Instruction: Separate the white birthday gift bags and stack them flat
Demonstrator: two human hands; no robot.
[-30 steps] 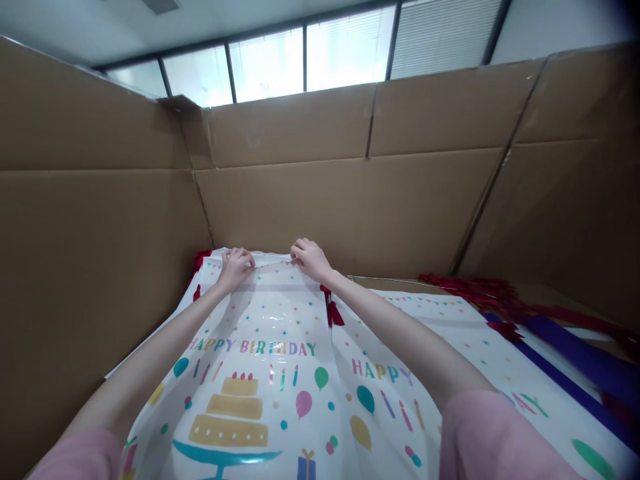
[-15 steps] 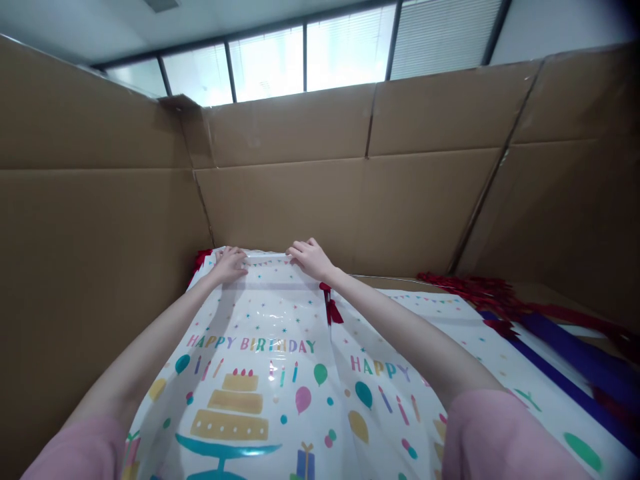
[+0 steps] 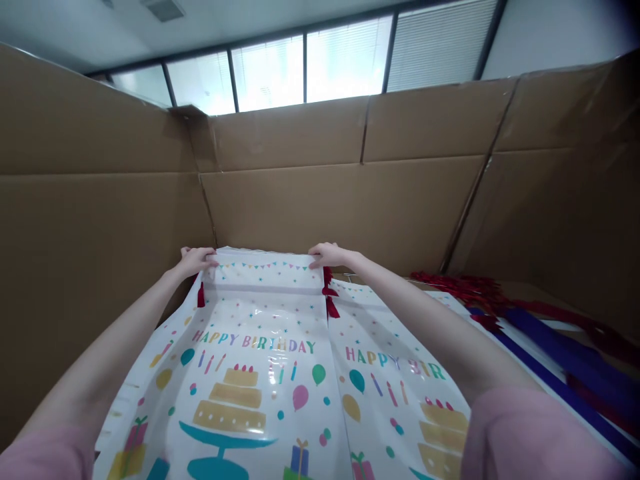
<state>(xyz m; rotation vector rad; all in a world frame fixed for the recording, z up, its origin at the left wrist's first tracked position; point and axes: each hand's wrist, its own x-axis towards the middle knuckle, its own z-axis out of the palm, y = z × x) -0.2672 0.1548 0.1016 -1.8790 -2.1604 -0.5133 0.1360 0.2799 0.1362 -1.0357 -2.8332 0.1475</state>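
Note:
A large white birthday gift bag [image 3: 260, 310], printed with a tiered cake, balloons and HAPPY BIRTHDAY, lies spread in front of me. My left hand [image 3: 199, 259] grips its far left top corner, fingers bent over the edge. At the far right top corner, my right hand [image 3: 330, 255] pinches the same edge, with the thumb and fingers closed on it. A dark red ribbon tassel [image 3: 201, 295] hangs below my left hand, and a red ribbon bow [image 3: 331, 300] below my right. Under my right forearm lies a second bag [image 3: 380, 333] with the same print.
Tall cardboard walls [image 3: 285, 207] stand behind and on both sides. To the right lie a heap of red ribbons [image 3: 460, 290] and a blue-purple strip [image 3: 555, 340]. Windows [image 3: 345, 60] show above the cardboard.
My hands have moved apart along the top edge, left hand leftward and right hand rightward, to the corners. The left tassel and more of the second bag now show.

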